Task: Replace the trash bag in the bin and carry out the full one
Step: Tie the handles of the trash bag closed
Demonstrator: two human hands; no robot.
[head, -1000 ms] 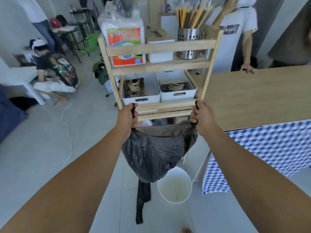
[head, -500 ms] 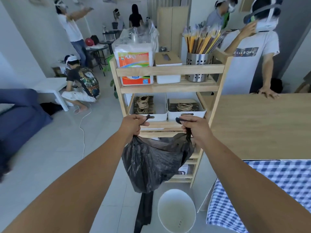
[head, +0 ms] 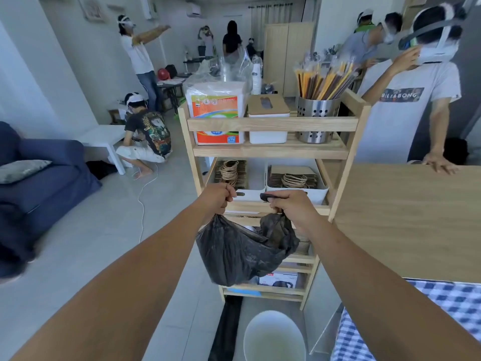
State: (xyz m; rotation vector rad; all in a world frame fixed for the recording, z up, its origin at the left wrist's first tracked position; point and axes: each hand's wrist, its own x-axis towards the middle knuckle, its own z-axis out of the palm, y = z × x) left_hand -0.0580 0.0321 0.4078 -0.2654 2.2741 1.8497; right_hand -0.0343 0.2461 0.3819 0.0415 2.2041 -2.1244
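The full bag (head: 242,251) is out of the bin (head: 274,337) and hangs in the air in front of the wooden shelf (head: 270,149), held up by both hands. The left hand (head: 217,198) is fisted around one gathered corner of the bag's mouth; the right hand (head: 291,204) is closed on the other corner, a black tail of plastic sticking out past its thumb. The two hands sit close together, so the mouth is drawn nearly shut, though no knot shows.

The bin stands on the floor below, near and slightly right of the bag, just left of the checked cloth (head: 426,321) on the worktop (head: 406,217). Its inside looks pale and bare, with no liner in it. A flat black strip (head: 226,332), likely the fresh bag, lies on the floor just left of the bin.

So the removal looks done. Still to come: tying off the bag, lining the bin, and carrying the full bag out.
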